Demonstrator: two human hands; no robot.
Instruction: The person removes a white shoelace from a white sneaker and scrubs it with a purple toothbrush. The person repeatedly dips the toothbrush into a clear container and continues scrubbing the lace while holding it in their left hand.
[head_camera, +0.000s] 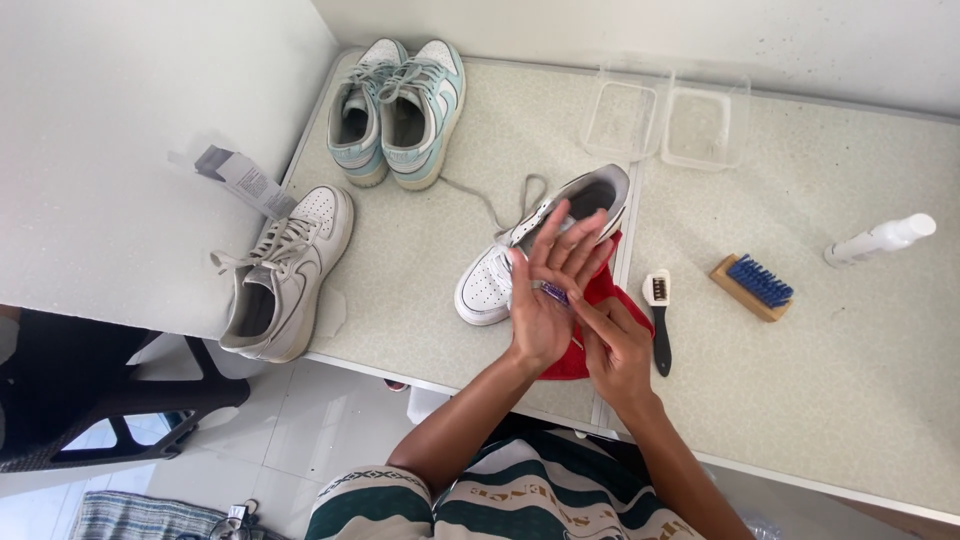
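Beneath both hands (575, 315), white sneaker (530, 250) (toe lower-left, heel upper-right).

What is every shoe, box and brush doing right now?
White sneaker: unlaced, on its side.
Blue pair: upright, side by side.
Grey-white sneaker: laced, overhanging table edge.
Clear boxes: open, lidless.
Blue brush: bristles up.
Spray bottle: lying down.
Left hand: fingers spread.
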